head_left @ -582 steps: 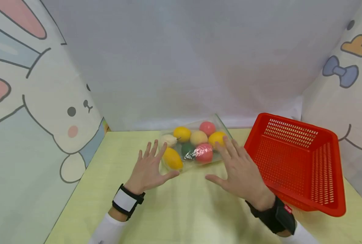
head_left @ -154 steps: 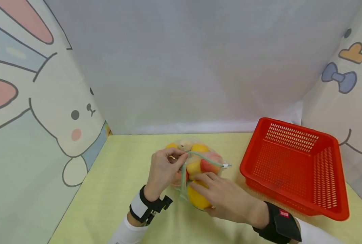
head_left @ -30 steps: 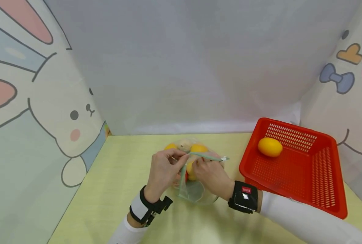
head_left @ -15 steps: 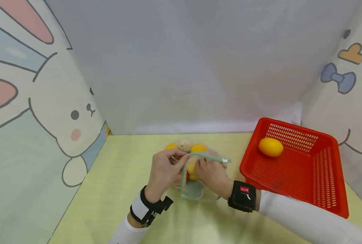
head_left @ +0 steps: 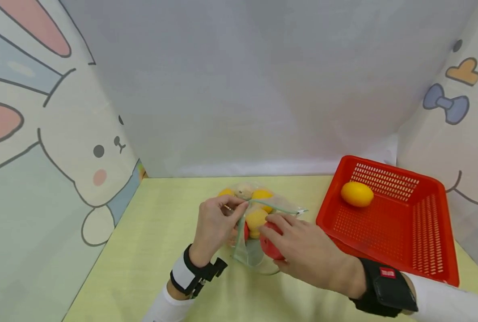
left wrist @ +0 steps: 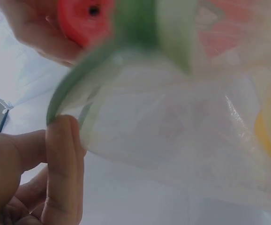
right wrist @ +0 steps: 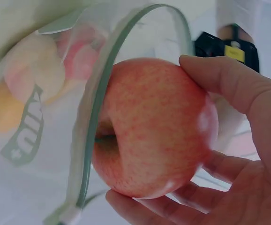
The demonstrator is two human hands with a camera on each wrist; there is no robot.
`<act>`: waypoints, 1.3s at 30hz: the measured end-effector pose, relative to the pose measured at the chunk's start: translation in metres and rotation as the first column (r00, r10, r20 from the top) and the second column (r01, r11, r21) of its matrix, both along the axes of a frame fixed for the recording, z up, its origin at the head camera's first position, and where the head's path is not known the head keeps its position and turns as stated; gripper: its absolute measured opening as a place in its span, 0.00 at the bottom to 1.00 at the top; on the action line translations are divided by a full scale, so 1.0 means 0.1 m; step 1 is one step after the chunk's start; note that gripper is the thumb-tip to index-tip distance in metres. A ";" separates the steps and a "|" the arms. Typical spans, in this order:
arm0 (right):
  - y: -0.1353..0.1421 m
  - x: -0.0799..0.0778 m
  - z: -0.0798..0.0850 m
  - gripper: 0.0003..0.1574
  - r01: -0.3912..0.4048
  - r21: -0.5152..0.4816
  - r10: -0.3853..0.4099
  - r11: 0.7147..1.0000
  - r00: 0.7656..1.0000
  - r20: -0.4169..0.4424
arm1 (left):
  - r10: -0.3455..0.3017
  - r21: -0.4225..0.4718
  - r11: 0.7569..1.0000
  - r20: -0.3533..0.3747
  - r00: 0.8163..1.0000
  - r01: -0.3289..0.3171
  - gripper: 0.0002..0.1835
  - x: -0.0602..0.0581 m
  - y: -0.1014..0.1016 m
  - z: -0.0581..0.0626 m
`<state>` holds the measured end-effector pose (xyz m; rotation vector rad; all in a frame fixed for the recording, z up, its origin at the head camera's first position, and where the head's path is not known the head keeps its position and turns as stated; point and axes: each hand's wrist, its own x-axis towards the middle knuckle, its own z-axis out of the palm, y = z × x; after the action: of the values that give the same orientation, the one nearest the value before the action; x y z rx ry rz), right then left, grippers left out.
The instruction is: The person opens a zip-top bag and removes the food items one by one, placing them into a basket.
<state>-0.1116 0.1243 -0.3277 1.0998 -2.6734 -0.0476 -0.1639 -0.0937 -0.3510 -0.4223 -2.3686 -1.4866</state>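
A clear zip bag (head_left: pixel 251 256) with a green zip edge lies on the table, its mouth spread. My left hand (head_left: pixel 213 230) pinches the rim between thumb and fingers; in the left wrist view the fingers (left wrist: pixel 65 164) hold the green edge. My right hand (head_left: pixel 309 250) grips a red apple (right wrist: pixel 159 126) at the bag's mouth, the stem end facing the green zip edge (right wrist: pixel 98 108). Inside the bag are a yellow fruit (head_left: pixel 256 219), another yellow one (head_left: pixel 262 195), a pale fruit (head_left: pixel 244 191) and red fruit, partly blurred by the plastic.
To the right stands a red plastic basket (head_left: pixel 391 228) with slotted walls. One lemon (head_left: pixel 357 194) lies in it toward the back left. Pale curtains with cartoon rabbits (head_left: pixel 82 152) enclose the yellow-green table (head_left: pixel 162 205) at the back and sides.
Since the oldest frames, the bag has been opened and a lemon has gone into the basket. Over the last second, my right hand has drawn the apple toward me and right; my left stayed.
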 end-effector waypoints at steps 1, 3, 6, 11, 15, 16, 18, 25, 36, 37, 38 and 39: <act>0.05 0.03 0.04 0.45 0.016 -0.034 -0.014 0.999 0.999 0.037 | 0.000 -0.003 1.000 -0.004 1.000 0.000 0.03 0.00 0.00 0.00; 0.16 0.07 0.10 0.47 0.048 -0.090 -0.042 0.995 0.997 0.067 | 0.002 -0.005 1.000 -0.006 1.000 -0.002 0.03 0.00 0.00 0.00; 0.34 0.07 0.16 0.48 0.110 -0.141 -0.100 0.984 0.992 0.080 | 0.003 -0.001 1.000 -0.008 1.000 -0.003 0.03 -0.01 0.00 0.00; 0.71 -0.06 0.21 0.48 0.225 -0.183 -0.208 0.957 0.972 0.106 | 0.006 0.007 1.000 -0.013 1.000 -0.006 0.02 -0.01 0.00 -0.01; 1.06 -0.31 0.16 0.51 0.319 -0.196 -0.291 0.927 0.943 0.160 | 0.010 0.008 1.000 -0.020 1.000 -0.010 0.02 -0.01 -0.01 -0.01; 1.16 -0.39 0.14 0.50 0.338 -0.196 -0.307 0.921 0.936 0.171 | 0.010 0.008 1.000 -0.019 1.000 -0.010 0.02 -0.01 -0.01 -0.01; 1.37 -0.56 0.09 0.50 0.382 -0.178 -0.347 0.907 0.917 0.198 | 0.012 0.009 1.000 -0.017 1.000 -0.011 0.02 -0.01 -0.01 -0.01; 1.98 -1.05 -0.08 0.49 0.498 -0.049 -0.469 0.866 0.841 0.269 | 0.012 0.010 1.000 -0.013 1.000 -0.011 0.03 -0.02 -0.01 -0.01; 2.41 -1.56 -0.33 0.32 0.509 0.098 -0.517 0.855 0.827 0.220 | 0.007 0.012 1.000 -0.005 1.000 -0.006 0.03 -0.02 -0.01 -0.01; 2.45 -1.60 -0.36 0.32 0.514 0.114 -0.526 0.850 0.822 0.217 | 0.007 0.011 1.000 -0.006 1.000 -0.007 0.02 -0.02 -0.01 -0.01; 2.49 -1.64 -0.38 0.30 0.516 0.134 -0.533 0.846 0.818 0.215 | 0.007 0.009 1.000 -0.008 1.000 -0.007 0.02 -0.02 -0.01 -0.01; 2.53 -1.68 -0.41 0.28 0.517 0.149 -0.538 0.843 0.813 0.223 | 0.009 0.006 1.000 -0.009 1.000 -0.009 0.02 -0.02 -0.01 -0.01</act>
<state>-0.2800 0.3773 -0.3687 0.3558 -3.1580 -0.1238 -0.1659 -0.0946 -0.3522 -0.4161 -2.3552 -1.4843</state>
